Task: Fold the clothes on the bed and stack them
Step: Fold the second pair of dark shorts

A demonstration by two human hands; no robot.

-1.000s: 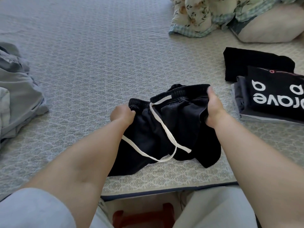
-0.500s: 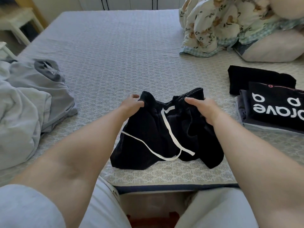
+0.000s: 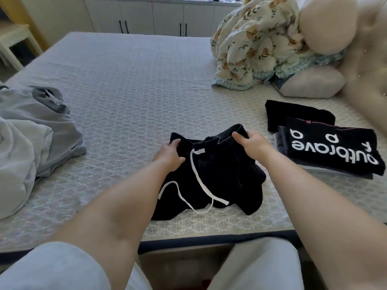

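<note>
A pair of soft black shorts (image 3: 211, 174) with a long white string (image 3: 196, 176) lies bunched up near the front edge of the big bed with the gray bumpy cover (image 3: 129, 91). The left hand (image 3: 169, 156) grips the stretchy top band on one side with curled fingers, and the right hand (image 3: 250, 143) grips the same band on the other side. A neat pile of folded dark clothes, topped by a black shirt with white letters (image 3: 330, 149), sits just to the right, and a heap of light gray clothes (image 3: 31, 139) waits far to the left.
</note>
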